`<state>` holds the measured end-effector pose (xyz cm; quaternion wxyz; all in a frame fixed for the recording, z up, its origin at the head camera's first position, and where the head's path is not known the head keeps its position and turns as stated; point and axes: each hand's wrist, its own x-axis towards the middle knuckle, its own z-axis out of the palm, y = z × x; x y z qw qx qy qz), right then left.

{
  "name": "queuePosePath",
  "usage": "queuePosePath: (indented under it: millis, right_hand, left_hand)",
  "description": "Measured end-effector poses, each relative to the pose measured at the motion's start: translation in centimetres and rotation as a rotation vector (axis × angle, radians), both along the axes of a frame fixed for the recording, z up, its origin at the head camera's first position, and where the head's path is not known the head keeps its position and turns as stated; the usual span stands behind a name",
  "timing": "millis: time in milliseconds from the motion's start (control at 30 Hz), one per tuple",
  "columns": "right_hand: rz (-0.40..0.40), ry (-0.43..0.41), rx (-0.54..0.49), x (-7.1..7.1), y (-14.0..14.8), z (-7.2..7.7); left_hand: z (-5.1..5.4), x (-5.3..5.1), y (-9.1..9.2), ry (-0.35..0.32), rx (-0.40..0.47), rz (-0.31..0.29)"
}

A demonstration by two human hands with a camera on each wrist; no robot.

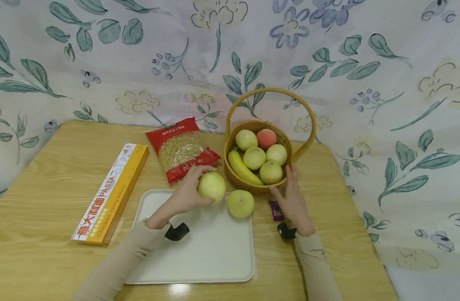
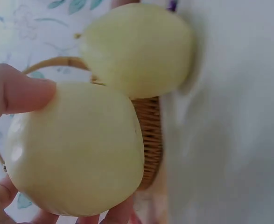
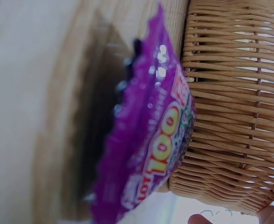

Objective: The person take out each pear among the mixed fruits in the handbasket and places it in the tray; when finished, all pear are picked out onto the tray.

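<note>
My left hand grips a pale green round fruit above the upper part of the white tray; in the left wrist view the thumb and fingers are around that fruit. Beside it a second green fruit lies at the tray's upper right corner. My right hand, fingers extended, touches the lower right side of the wicker basket, which holds a banana, a reddish fruit and several green fruits. A purple packet lies by the right hand, large in the right wrist view.
A red-edged bag of pasta lies behind the tray, left of the basket. The yellow and white pasta box is on the wooden table at the left. The basket's tall handle arches in front of a floral cloth.
</note>
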<state>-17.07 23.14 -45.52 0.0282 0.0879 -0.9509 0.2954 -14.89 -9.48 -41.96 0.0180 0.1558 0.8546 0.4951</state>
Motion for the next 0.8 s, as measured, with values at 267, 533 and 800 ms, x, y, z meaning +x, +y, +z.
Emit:
queuePosePath:
  millis: [267, 533, 800]
  right_hand:
    - [0.008, -0.014, 0.007, 0.0, 0.0, 0.0]
    - [0.003, -0.01, -0.005, 0.1, 0.3, 0.3]
    - [0.005, -0.004, -0.003, -0.1, 0.2, 0.2]
  left_hand:
    - [-2.1, 1.5, 0.6, -0.015, -0.061, -0.025]
    - [-2.2, 1.6, 1.3, -0.01, -0.018, -0.026]
    - [0.4, 0.9, 1.5, 0.03, 0.001, -0.094]
